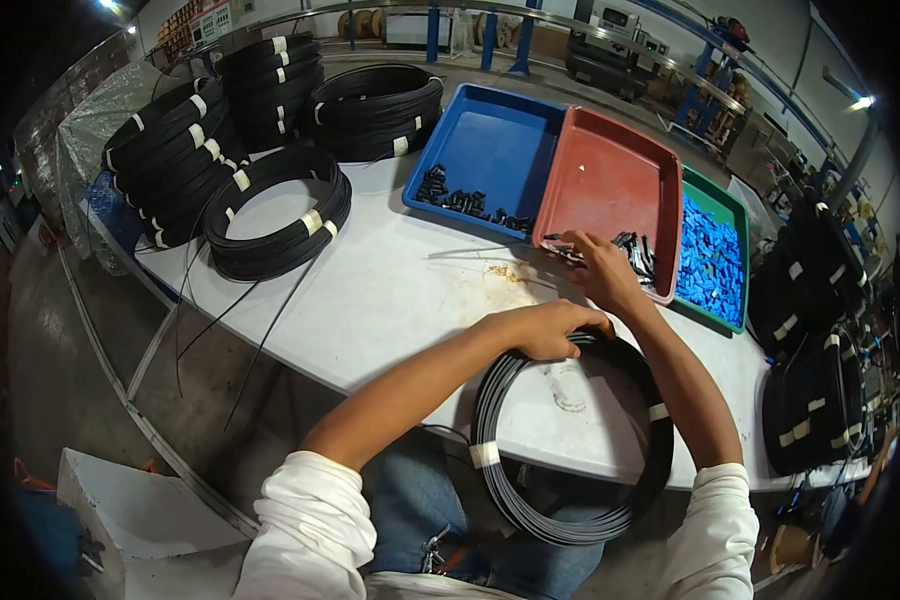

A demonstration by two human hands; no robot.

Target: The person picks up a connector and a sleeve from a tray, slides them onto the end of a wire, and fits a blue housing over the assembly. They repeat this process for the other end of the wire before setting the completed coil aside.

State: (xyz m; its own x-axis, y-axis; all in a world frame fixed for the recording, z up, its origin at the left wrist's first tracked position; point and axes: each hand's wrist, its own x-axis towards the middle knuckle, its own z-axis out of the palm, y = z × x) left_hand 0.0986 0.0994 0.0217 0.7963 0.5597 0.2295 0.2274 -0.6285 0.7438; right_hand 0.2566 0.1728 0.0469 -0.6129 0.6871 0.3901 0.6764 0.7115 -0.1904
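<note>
My left hand (548, 330) is closed around the top of a coil of black cable (488, 410), which is bound with pale tape. The coil hangs partly over the table's front edge, above my lap. My right hand (607, 270) reaches over the front rim of a red tray (615, 165). Its fingers are bent down among small black and silver parts (635, 255). Whether a part sits between those fingertips is too small to make out. A cable end lies near my left fingertips.
Beside the red tray stand a blue tray (495, 140) with black parts and a green tray (738, 230) of blue pieces (708, 265). Cable coils (275, 255) crowd the left of the white table (370, 290); more coils (815, 410) are at right.
</note>
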